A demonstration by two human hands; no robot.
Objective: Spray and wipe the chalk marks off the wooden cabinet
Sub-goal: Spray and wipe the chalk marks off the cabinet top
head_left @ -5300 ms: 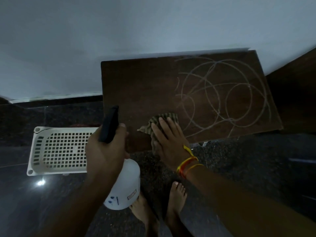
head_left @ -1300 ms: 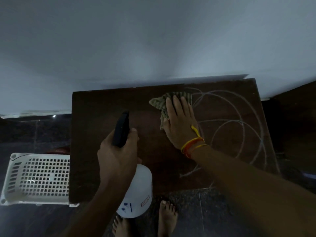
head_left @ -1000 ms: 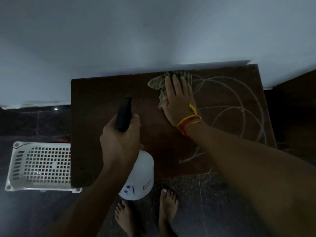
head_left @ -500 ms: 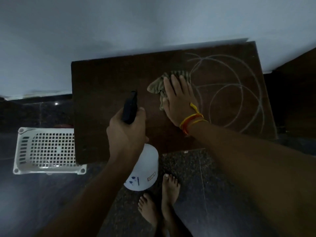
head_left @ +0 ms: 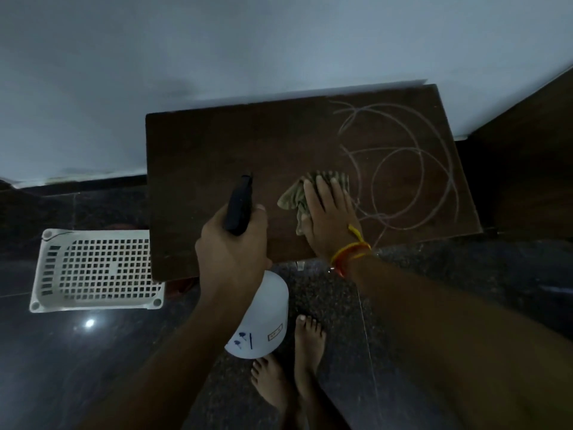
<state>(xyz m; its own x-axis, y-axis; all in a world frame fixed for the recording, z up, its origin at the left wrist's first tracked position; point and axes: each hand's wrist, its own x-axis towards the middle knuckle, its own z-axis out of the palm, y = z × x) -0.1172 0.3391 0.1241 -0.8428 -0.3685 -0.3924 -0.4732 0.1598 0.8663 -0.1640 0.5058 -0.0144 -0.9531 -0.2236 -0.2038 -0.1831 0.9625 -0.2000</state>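
Apparently two hands (head_left: 330, 217), one cloth (head_left: 297, 193)

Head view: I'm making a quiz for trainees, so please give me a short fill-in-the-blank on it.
1. The right hand presses a striped ___ flat on the cabinet.
2. The left hand grips a spray ___.
3. The chalk marks remain on the cabinet's ___ side.

Missing words: cloth; bottle; right
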